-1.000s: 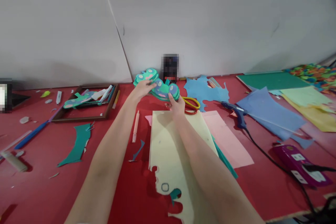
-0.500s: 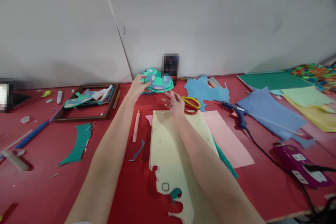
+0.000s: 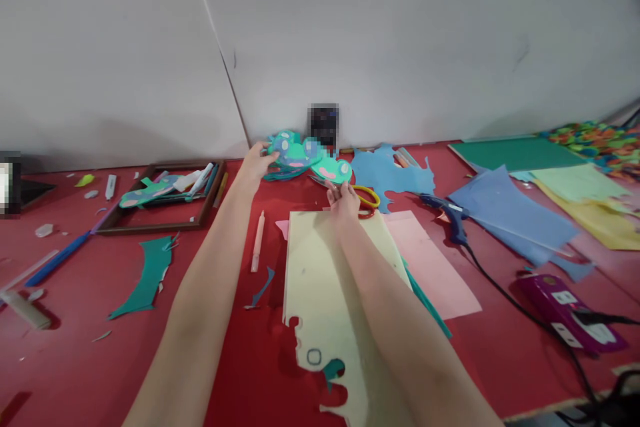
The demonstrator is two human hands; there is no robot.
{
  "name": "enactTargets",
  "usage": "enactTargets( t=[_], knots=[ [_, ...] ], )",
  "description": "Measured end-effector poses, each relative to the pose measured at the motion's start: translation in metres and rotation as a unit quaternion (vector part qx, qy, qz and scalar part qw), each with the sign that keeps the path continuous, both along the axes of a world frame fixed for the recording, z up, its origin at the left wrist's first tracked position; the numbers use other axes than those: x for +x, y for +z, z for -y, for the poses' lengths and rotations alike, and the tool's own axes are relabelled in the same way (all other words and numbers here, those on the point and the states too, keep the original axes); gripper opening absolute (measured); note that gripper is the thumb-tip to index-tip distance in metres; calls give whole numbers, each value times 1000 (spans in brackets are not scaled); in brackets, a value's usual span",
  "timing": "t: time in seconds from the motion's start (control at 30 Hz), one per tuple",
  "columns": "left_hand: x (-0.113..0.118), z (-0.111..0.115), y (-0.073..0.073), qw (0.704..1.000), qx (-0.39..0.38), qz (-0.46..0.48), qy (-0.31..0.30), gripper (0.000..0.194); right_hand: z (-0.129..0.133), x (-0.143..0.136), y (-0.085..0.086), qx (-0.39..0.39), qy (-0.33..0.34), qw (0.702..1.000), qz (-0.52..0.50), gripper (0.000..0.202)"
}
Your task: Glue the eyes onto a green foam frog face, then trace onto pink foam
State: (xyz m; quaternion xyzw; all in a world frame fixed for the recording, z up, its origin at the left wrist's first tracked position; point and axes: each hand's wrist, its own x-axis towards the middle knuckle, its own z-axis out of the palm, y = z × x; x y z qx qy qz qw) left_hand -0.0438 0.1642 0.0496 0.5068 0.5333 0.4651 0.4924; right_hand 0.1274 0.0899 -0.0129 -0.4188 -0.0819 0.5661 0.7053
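My left hand is closed on the left edge of a stack of teal foam cutouts with blue, purple and pink patches, near the wall. My right hand pinches the lower edge of another green foam cutout with a pink patch, just right of that stack. Scissors with yellow and red handles lie beside and partly behind my right hand. Beneath my right forearm are cream foam sheets with a scalloped cut edge. A pink pen lies between my arms.
At left, a brown wooden frame holds pens and a foam cutout. On the right lie a blue glue gun with a trailing cord, a purple power strip, and blue foam. A pixelated dark object stands against the wall.
The stack in my left hand is lower and slightly left. My right hand, open before, has moved slightly right and closed on a green cutout that now shows apart from the stack.
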Motion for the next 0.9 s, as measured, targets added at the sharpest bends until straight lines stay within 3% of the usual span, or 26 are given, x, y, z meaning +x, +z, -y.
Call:
enactTargets(
  t=[0.13,0.23,0.37,0.57,0.7,0.77,0.9],
  knots=[
    [-5,-1,-1,999,-27,-24,30,17,-3,11,5,6,-24,997,-71,15],
    [-5,5,-2,992,-85,-74,-54,19,-2,11,7,20,-24,996,-83,17],
    [-2,13,-2,951,-153,-195,-183,24,1,5,9,35,-10,998,-55,23],
    [-6,14,9,922,-81,-284,-251,53,3,1,6,21,18,999,24,25],
    [-5,18,15,898,-65,-343,-266,47,4,0,3,16,39,996,74,33],
    [-1,22,17,903,-73,-320,-279,46,5,-1,3,18,47,994,95,35],
    [10,26,14,951,-67,-163,-253,42,3,-1,0,28,64,989,132,42]
  ],
)
